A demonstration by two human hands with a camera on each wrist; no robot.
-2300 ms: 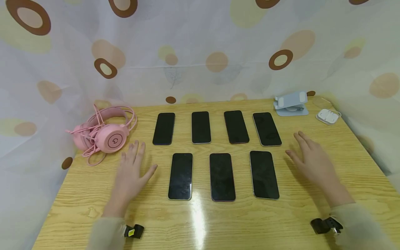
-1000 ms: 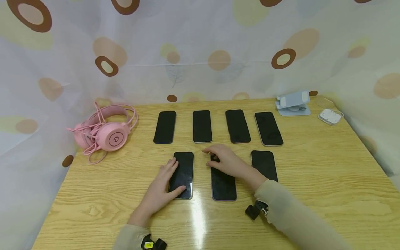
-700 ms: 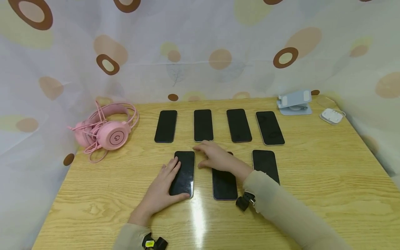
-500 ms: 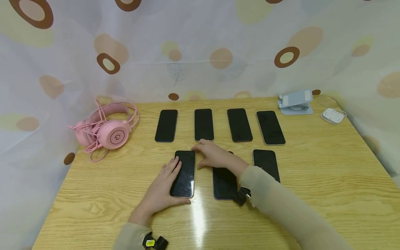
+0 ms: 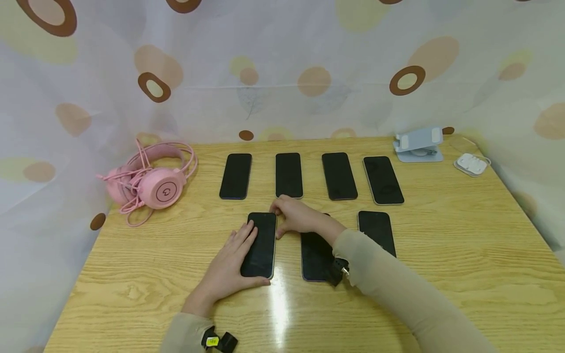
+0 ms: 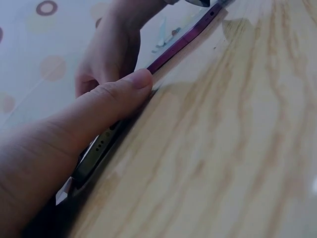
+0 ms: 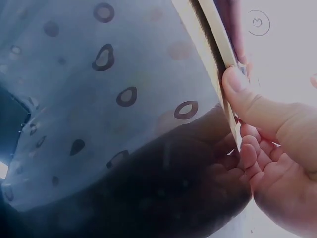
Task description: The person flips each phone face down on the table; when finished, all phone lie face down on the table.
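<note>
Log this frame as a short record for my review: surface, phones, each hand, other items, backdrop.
Surface: wood-grain table
Phones: seven, screens up and dark; four in the back row, three in front
Left hand: rests on the front-left smartphone, thumb at its bottom edge
Right hand: thumb at that phone's right edge, other fingers curled by its top right corner
Partly covered: front-middle smartphone, front-right smartphone
Back left: pink headphones
Back right: light blue folding stand; small white corded item, type unclear
Backdrop: patterned sheet
</note>
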